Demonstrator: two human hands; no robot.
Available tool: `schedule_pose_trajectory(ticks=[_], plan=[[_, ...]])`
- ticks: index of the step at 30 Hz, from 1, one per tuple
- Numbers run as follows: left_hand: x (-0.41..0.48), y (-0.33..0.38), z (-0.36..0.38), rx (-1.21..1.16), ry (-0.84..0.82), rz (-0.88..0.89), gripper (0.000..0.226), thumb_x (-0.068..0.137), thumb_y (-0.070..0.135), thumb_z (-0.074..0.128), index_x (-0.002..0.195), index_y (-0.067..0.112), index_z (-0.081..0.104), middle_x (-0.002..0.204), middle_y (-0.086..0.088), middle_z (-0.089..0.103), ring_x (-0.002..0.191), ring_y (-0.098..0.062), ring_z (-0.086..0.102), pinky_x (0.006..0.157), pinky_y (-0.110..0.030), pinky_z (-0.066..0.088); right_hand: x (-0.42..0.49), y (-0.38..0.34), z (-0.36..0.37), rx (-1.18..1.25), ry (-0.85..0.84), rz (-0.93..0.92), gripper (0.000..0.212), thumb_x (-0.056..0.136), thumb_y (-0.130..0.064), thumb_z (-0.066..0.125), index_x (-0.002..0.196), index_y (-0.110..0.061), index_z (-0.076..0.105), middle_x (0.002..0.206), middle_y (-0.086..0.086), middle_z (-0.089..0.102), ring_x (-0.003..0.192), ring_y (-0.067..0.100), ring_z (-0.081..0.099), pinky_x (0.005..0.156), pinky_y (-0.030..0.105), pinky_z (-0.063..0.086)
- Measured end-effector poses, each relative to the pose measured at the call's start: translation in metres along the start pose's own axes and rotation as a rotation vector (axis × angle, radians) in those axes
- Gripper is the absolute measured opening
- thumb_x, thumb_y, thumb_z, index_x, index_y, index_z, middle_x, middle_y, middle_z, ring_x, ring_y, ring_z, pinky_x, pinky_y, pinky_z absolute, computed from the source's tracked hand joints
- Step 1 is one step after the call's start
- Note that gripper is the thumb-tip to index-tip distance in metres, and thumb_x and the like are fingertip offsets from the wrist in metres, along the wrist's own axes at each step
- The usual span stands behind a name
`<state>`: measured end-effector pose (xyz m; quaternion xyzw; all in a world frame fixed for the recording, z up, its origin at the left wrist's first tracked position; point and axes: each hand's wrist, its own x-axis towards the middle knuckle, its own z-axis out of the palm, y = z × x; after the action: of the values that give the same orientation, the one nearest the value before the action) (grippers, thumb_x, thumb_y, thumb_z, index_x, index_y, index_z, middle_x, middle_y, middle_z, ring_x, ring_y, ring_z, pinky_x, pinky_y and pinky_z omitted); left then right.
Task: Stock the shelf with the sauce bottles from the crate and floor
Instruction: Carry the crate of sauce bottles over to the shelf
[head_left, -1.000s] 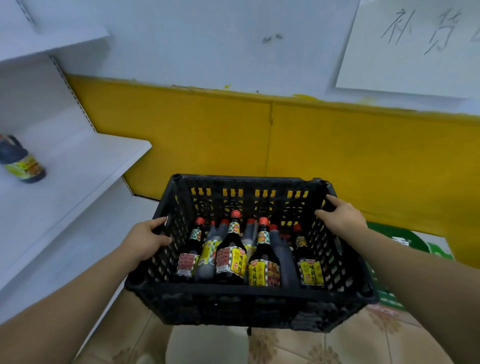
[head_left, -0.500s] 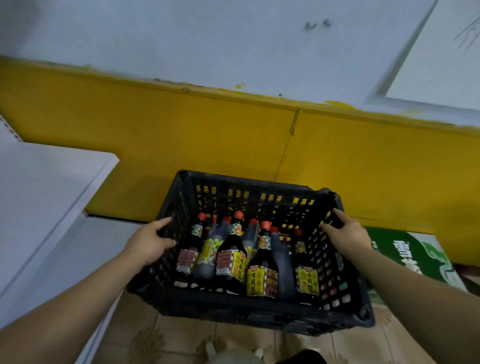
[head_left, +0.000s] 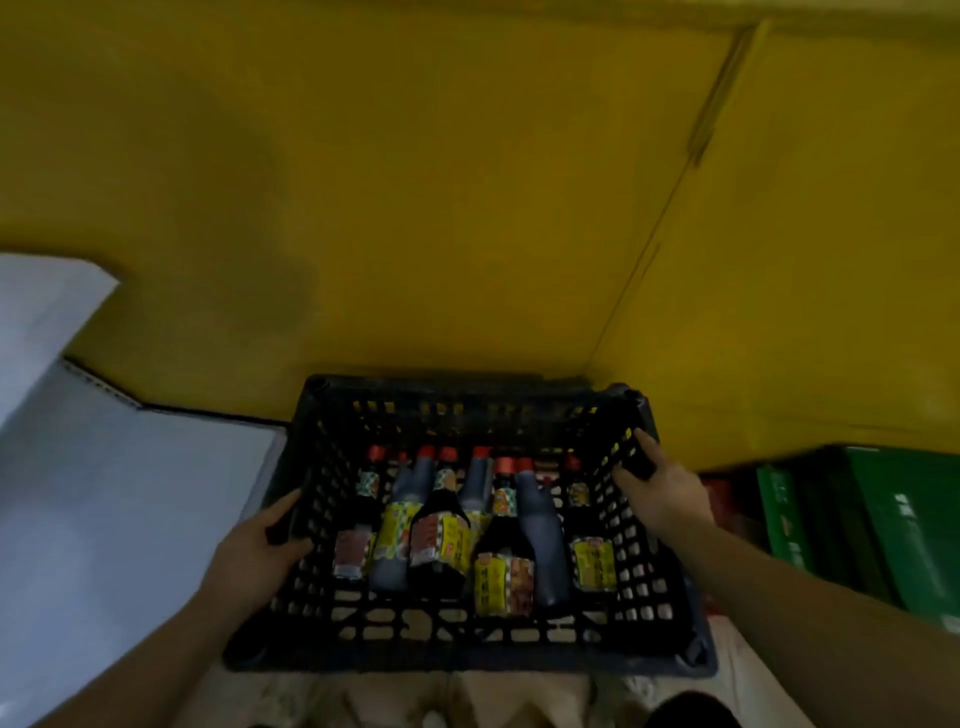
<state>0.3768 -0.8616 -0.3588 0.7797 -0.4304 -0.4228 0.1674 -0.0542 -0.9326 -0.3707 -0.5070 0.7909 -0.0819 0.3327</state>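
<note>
Underfoot, along the bottom edge of the view, a pale tiled floor (head_left: 524, 696) with a faint brownish pattern shows, and a dark rounded shape (head_left: 691, 712) cuts in at the lower right, too blurred to identify. Just beyond stands a black plastic crate (head_left: 467, 649) with latticed walls; whether it rests on the tiles or hangs just above them cannot be told. Both bare forearms reach in from the lower corners. The left hand (head_left: 254, 551) clasps the crate's left wall, thumb hooked inside and a finger laid along the outside. The right hand (head_left: 660, 493) clasps the right rim, fingers curled over the edge. Inside the crate the sauce bottles (head_left: 441, 535) stand in a loose cluster across the middle and back, some upright and some leaning on their neighbours. They are dark glass or plastic with red caps, and most carry yellow and red labels with small print that is too blurred to read; a couple show only plain dark sides. To the left, just beside the crate, the white shelf (head_left: 130, 493) lies low and flat, with the corner of an upper board (head_left: 41, 312) above it. To the right, past the right forearm, green cartons (head_left: 893, 530) sit against the wall. Farthest back, a mustard-yellow wall (head_left: 415, 208) fills the upper view, dim and shadowed at the left, with a slanted vertical seam (head_left: 675, 208) running down toward the crate's far right corner.
</note>
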Motion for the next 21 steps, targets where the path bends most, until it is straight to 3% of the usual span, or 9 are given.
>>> schedule_pose_trajectory(ticks=[2,6,9,13,15,17,19,21], plan=[[0.033,-0.024,0.018,-0.016,-0.029,-0.016,0.066,0.084,0.016,0.07,0.14,0.033,0.041,0.13,-0.006,0.057,0.1,-0.027,0.062,0.088,-0.039,0.051,0.018,0.011,0.032,-0.002,-0.005,0.042,0.067,0.089,-0.05,0.055,0.148,-0.042,0.023,0.074,-0.004,0.062,0.06,0.02,0.06,0.046,0.027,0.044],[0.096,-0.068,0.055,-0.016,-0.057,-0.003,0.064,0.084,0.013,0.069,0.139,0.033,0.043,0.132,-0.006,0.056,0.107,-0.026,0.059,0.092,-0.039,0.049,0.057,0.041,0.095,0.013,-0.003,0.1,0.069,0.085,-0.052,0.056,0.147,-0.045,0.025,0.087,0.003,0.065,0.062,0.019,0.054,0.049,0.024,0.037],[0.133,-0.098,0.083,-0.045,-0.08,-0.012,0.063,0.085,0.01,0.067,0.14,0.031,0.043,0.129,-0.007,0.057,0.104,-0.025,0.06,0.089,-0.039,0.05,0.083,0.062,0.14,0.045,-0.011,0.129,0.068,0.084,-0.05,0.059,0.145,-0.045,0.028,0.106,0.006,0.066,0.078,0.025,0.062,0.062,0.029,0.047],[0.17,-0.133,0.118,-0.053,-0.079,-0.036,0.064,0.086,0.007,0.066,0.141,0.029,0.04,0.117,-0.001,0.057,0.081,-0.009,0.057,0.059,-0.011,0.046,0.114,0.084,0.189,0.055,-0.011,0.135,0.069,0.085,-0.046,0.06,0.146,-0.043,0.029,0.115,0.005,0.066,0.08,0.019,0.062,0.065,0.026,0.046],[0.186,-0.148,0.134,-0.048,-0.067,-0.058,0.064,0.086,0.007,0.065,0.141,0.028,0.041,0.111,0.0,0.055,0.074,-0.002,0.053,0.05,-0.008,0.043,0.129,0.095,0.211,0.044,-0.018,0.133,0.069,0.085,-0.047,0.06,0.146,-0.042,0.028,0.117,0.006,0.065,0.085,0.022,0.063,0.068,0.028,0.048],[0.202,-0.16,0.149,-0.059,-0.05,-0.075,0.062,0.086,0.005,0.065,0.14,0.026,0.042,0.112,-0.004,0.056,0.071,-0.004,0.053,0.047,-0.008,0.044,0.142,0.105,0.229,0.047,-0.02,0.134,0.07,0.085,-0.048,0.06,0.147,-0.042,0.027,0.12,0.005,0.064,0.092,0.024,0.063,0.077,0.034,0.054],[0.215,-0.17,0.161,-0.076,-0.043,-0.081,0.06,0.087,0.005,0.063,0.14,0.025,0.043,0.12,-0.01,0.057,0.076,-0.01,0.055,0.053,-0.011,0.047,0.153,0.113,0.243,0.074,-0.026,0.148,0.071,0.084,-0.049,0.06,0.146,-0.043,0.027,0.12,0.004,0.064,0.092,0.024,0.064,0.081,0.04,0.055],[0.224,-0.177,0.17,-0.086,-0.048,-0.065,0.057,0.088,0.004,0.062,0.139,0.024,0.044,0.127,-0.012,0.056,0.088,-0.014,0.055,0.071,-0.02,0.046,0.161,0.12,0.255,0.086,-0.025,0.152,0.071,0.083,-0.05,0.06,0.145,-0.045,0.027,0.118,0.003,0.065,0.088,0.023,0.065,0.079,0.041,0.056]])
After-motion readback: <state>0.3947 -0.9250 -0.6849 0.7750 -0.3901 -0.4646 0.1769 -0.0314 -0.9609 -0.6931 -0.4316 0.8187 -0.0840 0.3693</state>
